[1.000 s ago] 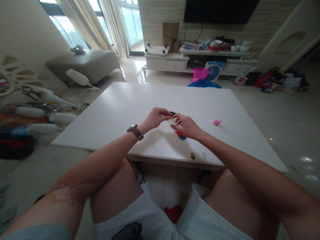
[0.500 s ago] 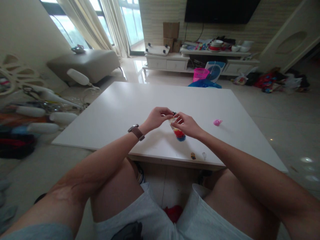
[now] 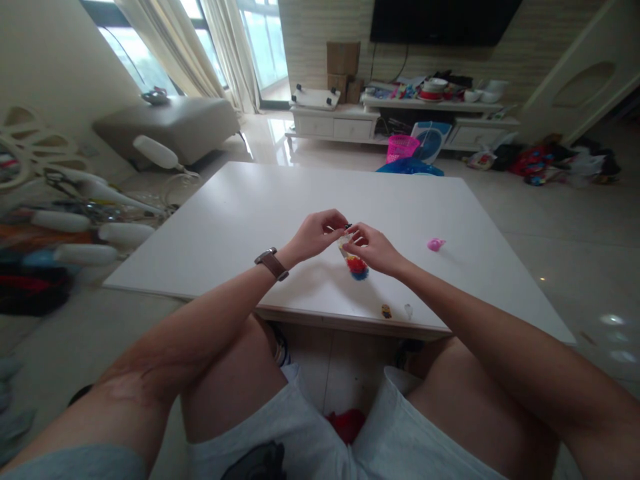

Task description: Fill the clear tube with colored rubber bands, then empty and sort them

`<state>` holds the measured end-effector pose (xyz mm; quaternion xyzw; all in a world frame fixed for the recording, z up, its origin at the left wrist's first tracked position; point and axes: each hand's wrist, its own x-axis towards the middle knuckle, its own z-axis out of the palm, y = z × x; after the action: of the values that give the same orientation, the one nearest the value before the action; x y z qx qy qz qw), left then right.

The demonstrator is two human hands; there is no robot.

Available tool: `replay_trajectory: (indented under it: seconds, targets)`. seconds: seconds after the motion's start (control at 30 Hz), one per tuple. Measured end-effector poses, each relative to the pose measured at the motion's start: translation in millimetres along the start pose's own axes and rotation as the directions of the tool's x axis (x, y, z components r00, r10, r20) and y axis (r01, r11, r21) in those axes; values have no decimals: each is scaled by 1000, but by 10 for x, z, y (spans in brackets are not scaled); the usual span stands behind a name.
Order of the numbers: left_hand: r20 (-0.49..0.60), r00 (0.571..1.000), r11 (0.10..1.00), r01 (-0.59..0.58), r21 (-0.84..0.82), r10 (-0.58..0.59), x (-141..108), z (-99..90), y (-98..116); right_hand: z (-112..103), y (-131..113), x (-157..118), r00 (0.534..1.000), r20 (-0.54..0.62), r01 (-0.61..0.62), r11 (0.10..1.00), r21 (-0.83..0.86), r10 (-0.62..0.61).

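Both hands meet over the middle of the white table [image 3: 240, 220]. Between them hangs a small tapered object [image 3: 357, 265], see-through and pale yellow higher up, with a red band and a blue, fuzzy-looking lower end. Its exact kind is not clear. My left hand [image 3: 320, 232] pinches at its dark top end, thumb and fingers closed. My right hand [image 3: 373, 248] has its fingers bent against the upper part and partly covers it. Near the front edge lie a tiny yellow-brown figure [image 3: 386, 311] and a small clear piece [image 3: 409, 311].
A small pink toy [image 3: 436, 245] sits on the table to the right of my right hand. Beyond the far edge are a blue plastic item [image 3: 410, 167] and a pink basket [image 3: 401, 147]. A white lamp with several arms [image 3: 127, 235] stands close on the left.
The fuzzy lower end of the held object has shifted slightly left and up. Both hands keep nearly the same place, with small finger movements at the top end.
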<state>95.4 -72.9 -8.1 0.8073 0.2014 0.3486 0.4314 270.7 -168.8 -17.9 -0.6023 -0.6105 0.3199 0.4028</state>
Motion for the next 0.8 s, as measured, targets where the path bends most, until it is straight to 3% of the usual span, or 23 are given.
replay_trajectory:
  seconds: [0.17,0.33,0.47,0.8]
  targets:
    - [-21,994,994,-105,37,106,-42,6,127,36,3,17,999,35,-15,987,162,9]
    - [-250,950,982,-184,36,187,-31,-34,184,-18,-103,16,998,-27,66,948,312,-60]
    - [-345,926,988,-140,64,153,21,-106,99,-94,-148,22,995,-81,84,941,329,-60]
    - [-348,937,977,52,207,24,144,-353,-222,-183,-108,44,988,-129,106,978,177,-84]
